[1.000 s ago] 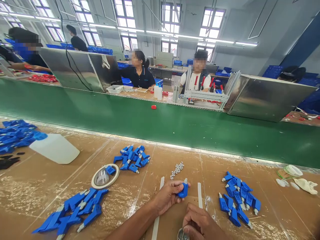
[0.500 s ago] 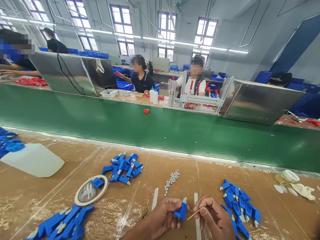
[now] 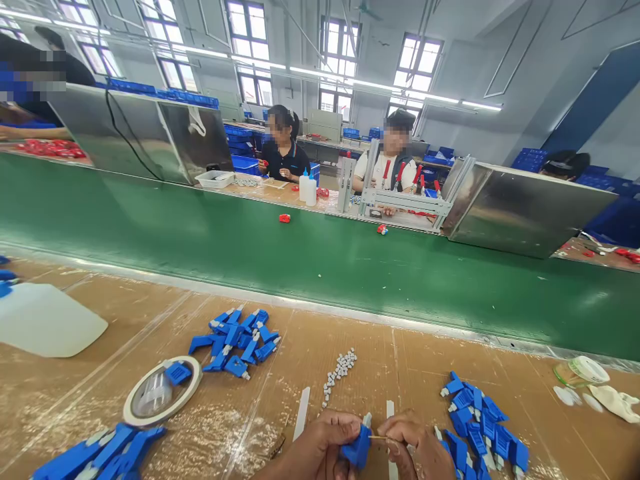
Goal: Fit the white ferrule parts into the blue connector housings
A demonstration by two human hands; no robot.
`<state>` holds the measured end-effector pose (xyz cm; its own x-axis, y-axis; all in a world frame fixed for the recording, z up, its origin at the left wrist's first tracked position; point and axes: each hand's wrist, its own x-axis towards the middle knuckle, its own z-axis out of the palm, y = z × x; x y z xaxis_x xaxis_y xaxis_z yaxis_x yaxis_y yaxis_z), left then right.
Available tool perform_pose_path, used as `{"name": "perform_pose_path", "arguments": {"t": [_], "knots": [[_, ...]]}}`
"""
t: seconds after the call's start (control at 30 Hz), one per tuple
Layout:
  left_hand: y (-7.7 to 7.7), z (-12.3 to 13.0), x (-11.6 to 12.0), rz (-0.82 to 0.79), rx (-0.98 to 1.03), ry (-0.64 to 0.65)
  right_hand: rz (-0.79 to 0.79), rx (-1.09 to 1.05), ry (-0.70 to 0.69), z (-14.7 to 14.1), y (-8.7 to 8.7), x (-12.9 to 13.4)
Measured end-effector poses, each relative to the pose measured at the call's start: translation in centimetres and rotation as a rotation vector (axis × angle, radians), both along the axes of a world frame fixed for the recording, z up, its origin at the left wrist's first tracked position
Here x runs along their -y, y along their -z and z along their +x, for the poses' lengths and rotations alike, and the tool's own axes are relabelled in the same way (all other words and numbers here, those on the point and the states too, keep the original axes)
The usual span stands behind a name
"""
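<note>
My left hand (image 3: 327, 443) is closed around a blue plastic part (image 3: 358, 448) with a pale grey tip pointing up. Between the thumb and fingers of my right hand (image 3: 415, 445) is a thin wooden stick (image 3: 379, 437). The stick's end meets the right side of the blue part; whether it goes into a hole is too small to tell. Just beyond my hands lies a small heap of grey pieces (image 3: 340, 373). Similar blue parts form a pile (image 3: 483, 423) to the right, a pile (image 3: 237, 340) at the left, and another pile (image 3: 103, 457) at the near left.
A roll of tape (image 3: 129, 408) rings a clear cup and a blue part. A white jug (image 3: 50, 323) lies far left; a small tub (image 3: 583, 371) and white cloth (image 3: 617, 402) are at right. Beyond the table runs a green conveyor belt (image 3: 200, 227), with people working behind it.
My right hand has brought the stick left, up against the blue part. The view has shifted slightly. On the belt, a red-and-white piece has appeared and a red one has moved left.
</note>
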<state>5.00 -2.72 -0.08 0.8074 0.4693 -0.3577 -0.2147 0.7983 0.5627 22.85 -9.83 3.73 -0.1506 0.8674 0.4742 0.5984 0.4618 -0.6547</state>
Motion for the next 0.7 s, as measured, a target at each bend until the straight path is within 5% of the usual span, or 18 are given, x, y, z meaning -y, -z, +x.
{"name": "perform_pose_path", "arguments": {"t": [0.7], "knots": [[-1.2, -0.2, 0.1, 0.046, -0.011, 0.008, -0.043, -0.074, 0.022, -0.7, -0.4, 0.0]]}}
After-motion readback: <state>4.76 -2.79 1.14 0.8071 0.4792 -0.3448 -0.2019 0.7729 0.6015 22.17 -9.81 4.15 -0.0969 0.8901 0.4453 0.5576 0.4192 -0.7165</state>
